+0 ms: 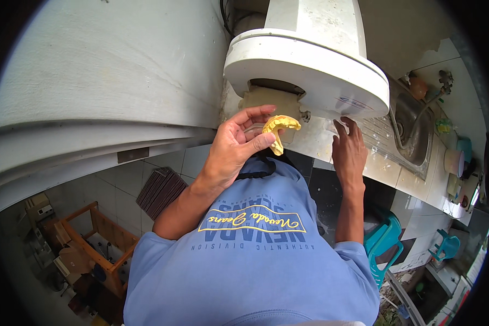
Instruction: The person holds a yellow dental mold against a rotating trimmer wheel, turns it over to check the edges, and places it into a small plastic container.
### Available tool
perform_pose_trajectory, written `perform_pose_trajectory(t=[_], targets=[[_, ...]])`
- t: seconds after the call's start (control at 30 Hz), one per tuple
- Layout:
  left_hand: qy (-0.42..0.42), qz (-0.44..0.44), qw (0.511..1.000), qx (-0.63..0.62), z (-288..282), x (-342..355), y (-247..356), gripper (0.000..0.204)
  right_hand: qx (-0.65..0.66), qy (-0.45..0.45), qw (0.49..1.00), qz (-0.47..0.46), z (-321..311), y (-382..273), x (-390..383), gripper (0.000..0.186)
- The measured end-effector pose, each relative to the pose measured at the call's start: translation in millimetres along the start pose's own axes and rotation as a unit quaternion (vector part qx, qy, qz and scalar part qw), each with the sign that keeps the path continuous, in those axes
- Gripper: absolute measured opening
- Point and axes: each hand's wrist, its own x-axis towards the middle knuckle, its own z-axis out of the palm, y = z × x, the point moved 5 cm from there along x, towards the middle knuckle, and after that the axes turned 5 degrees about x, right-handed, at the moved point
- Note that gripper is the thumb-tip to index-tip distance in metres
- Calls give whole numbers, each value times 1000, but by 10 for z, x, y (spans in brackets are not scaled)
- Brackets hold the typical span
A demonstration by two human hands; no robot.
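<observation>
The left hand [236,142] grips a yellow, horseshoe-shaped cast with a bumpy, tooth-like rim [282,124], pinching it between thumb and fingers. The cast is held up in the air and, as seen from above, lies over the front edge of the pale, speckled counter [321,142], just below a white, round-fronted machine with a smooth housing [315,62]. The right hand [350,149] is open, back upward, its fingers loosely bent; it is at the counter's front edge, with the fingertips close to the machine's lower rim, and whether they touch it cannot be told.

The machine stands on the counter toward its left end. Its front has a dark, wide opening [277,85], with a pale beige, squarish block [266,99] beneath it and a small metal fitting [305,116] beside that. To the right, a stainless-steel sink [430,142] with a ribbed drainboard is set into the counter, and a whitish round container [453,162] is near the sink's right edge.

A large white cabinet-like body [108,65] stands left of the counter. A teal plastic chair [383,244] is on the floor below the counter's front edge, to the right of the person's blue printed T-shirt [250,271]
</observation>
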Motion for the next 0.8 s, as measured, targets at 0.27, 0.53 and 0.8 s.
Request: perform_pose_trajectory(t=[0.27, 0.53, 0.8], targets=[[-11, -44, 998, -46, 25, 85, -123, 53, 558, -59, 814, 150, 619, -269, -260, 36], [45, 33, 998, -29, -25, 141, -195, 47, 583, -49, 791, 180, 800, -412, -93, 33], [74, -6, 994, -75, -196, 131, -208, 47, 537, -46, 822, 185, 836, -408, 48, 30]])
